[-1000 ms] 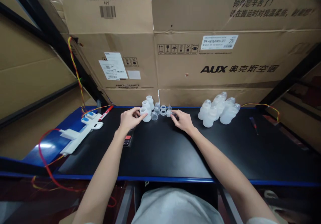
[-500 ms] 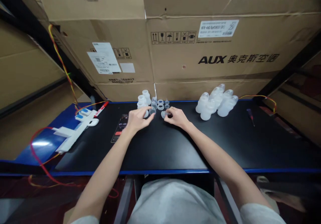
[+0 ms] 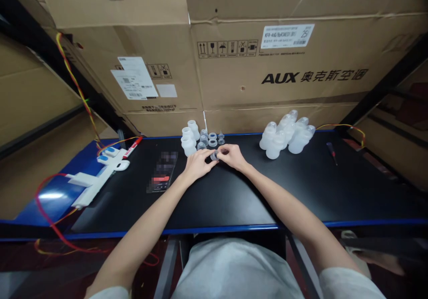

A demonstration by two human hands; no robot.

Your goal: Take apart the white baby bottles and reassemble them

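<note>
Near the back centre of the black table, my left hand point(image 3: 198, 164) and my right hand point(image 3: 233, 156) meet around a small clear plastic piece point(image 3: 214, 155). Fingers of both hands close on it, partly covering it. Just behind them lie clear domed caps point(image 3: 202, 146), white rings point(image 3: 212, 142) and a clear nipple-shaped piece point(image 3: 221, 137). Several white open-necked bottles point(image 3: 188, 142) stand behind my left hand. Off to the right is a group of several white bottles with clear domed caps point(image 3: 281, 137).
A phone point(image 3: 162, 172) lies left of my left hand. Further left are a white power strip point(image 3: 100, 176), a red marker point(image 3: 133, 147) and cables. A small screwdriver point(image 3: 331, 152) lies at the right. A large cardboard box point(image 3: 234, 76) stands behind the table point(image 3: 227, 201).
My left hand has moved right and my right hand slightly left, so they now meet. The clear piece from my right hand is now between both hands. The view has shifted slightly.
</note>
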